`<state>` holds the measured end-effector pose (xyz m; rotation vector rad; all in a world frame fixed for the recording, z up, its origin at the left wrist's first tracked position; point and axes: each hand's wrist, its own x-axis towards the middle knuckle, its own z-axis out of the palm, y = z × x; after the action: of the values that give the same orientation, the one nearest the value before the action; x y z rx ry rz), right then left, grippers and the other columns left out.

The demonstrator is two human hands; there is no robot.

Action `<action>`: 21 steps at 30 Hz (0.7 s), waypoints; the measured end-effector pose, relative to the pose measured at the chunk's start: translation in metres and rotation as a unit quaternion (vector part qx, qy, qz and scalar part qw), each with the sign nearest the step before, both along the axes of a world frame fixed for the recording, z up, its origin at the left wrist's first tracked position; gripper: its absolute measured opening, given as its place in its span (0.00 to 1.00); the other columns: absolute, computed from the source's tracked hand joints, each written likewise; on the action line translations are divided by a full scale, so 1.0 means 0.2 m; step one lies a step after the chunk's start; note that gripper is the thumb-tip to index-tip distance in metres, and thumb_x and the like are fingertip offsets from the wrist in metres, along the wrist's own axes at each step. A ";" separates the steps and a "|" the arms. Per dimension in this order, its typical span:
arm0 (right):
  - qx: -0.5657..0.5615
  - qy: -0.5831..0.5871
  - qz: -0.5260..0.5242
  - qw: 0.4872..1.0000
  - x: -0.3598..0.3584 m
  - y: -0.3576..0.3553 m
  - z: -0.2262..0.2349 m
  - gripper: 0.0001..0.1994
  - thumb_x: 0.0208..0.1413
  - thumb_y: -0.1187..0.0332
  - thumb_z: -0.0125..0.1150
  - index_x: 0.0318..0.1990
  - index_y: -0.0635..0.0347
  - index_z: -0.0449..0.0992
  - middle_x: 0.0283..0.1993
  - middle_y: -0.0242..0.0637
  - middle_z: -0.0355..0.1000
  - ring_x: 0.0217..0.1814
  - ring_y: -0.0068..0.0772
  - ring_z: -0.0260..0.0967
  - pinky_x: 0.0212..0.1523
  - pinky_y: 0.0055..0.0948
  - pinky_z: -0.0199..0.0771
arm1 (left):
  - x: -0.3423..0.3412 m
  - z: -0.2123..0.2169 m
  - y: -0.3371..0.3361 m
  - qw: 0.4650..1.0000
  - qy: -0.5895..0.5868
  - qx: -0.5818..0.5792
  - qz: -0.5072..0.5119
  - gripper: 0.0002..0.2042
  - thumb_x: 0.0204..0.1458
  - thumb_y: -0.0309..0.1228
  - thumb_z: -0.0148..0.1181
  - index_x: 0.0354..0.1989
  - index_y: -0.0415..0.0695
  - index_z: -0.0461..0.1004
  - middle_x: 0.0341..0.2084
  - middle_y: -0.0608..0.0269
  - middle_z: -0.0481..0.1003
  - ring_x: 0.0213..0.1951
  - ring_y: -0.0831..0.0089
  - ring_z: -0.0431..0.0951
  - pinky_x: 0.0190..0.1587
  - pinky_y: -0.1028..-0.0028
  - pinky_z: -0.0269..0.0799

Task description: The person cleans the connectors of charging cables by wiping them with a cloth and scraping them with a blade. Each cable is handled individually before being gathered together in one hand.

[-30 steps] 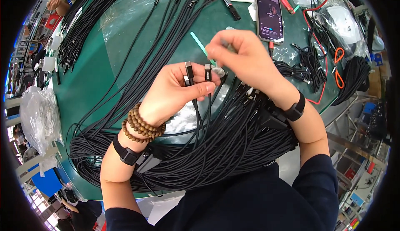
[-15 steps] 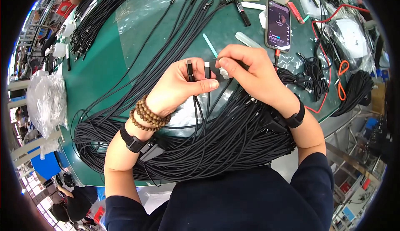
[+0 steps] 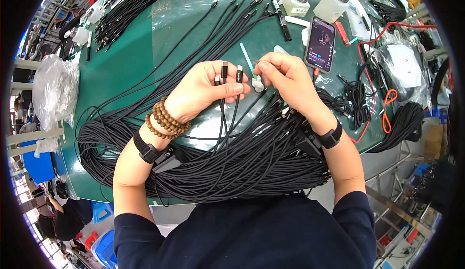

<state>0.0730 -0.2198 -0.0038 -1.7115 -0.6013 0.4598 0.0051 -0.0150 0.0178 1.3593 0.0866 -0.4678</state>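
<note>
My left hand [image 3: 203, 88] is closed around several black cable ends [image 3: 226, 72], their plugs standing up between thumb and fingers. My right hand [image 3: 286, 79] pinches a small white swab [image 3: 257, 83] right beside those plugs, almost touching them. The cables run down from my left hand into a large black cable bundle [image 3: 227, 165] lying across the near edge of the green table [image 3: 126, 60]. I wear a wooden bead bracelet and a dark band on the left wrist, a dark band on the right.
A smartphone [image 3: 321, 44] with a lit screen lies beyond my right hand, with two white dispenser bottles [image 3: 316, 2] behind it. A black marker [image 3: 281, 12] and a green-handled swab [image 3: 246, 58] lie nearby. More black cables [image 3: 140, 2], a red lead [image 3: 387, 26] and plastic bags [image 3: 55, 89] ring the table.
My hands have come slightly closer together, the right fingers now lower and nearer the plugs. The view has shifted, so the phone and bottles sit further into the picture.
</note>
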 end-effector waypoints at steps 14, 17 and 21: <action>0.037 0.058 -0.017 0.997 0.02 0.02 0.03 0.10 0.56 0.64 0.59 0.31 0.63 0.77 0.26 0.25 0.70 0.30 0.17 0.66 0.29 0.20 0.65 | 0.00 -0.04 0.00 0.999 -0.023 -0.023 -0.035 0.07 0.52 0.23 0.61 0.37 0.39 0.70 0.30 0.67 0.75 0.32 0.82 0.75 0.35 0.83 0.70; -0.119 -0.028 -0.006 0.992 0.08 0.05 0.01 0.11 0.56 0.64 0.60 0.30 0.63 0.76 0.27 0.26 0.71 0.30 0.18 0.67 0.30 0.20 0.65 | 0.01 -0.03 0.01 1.000 -0.005 0.017 -0.007 0.08 0.52 0.24 0.61 0.39 0.40 0.72 0.28 0.69 0.75 0.31 0.83 0.74 0.34 0.83 0.67; -0.334 -0.204 0.031 0.920 0.10 0.06 -0.05 0.11 0.56 0.63 0.59 0.29 0.63 0.76 0.26 0.28 0.72 0.28 0.17 0.67 0.29 0.19 0.64 | 0.03 -0.12 0.05 1.000 0.006 0.015 -0.027 0.09 0.53 0.25 0.60 0.41 0.40 0.71 0.29 0.70 0.75 0.33 0.83 0.75 0.33 0.85 0.66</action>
<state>0.0938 -0.2077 -0.0143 -2.4831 -0.8650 0.3735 0.0107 -0.0044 -0.0058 1.3913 0.0670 -0.5207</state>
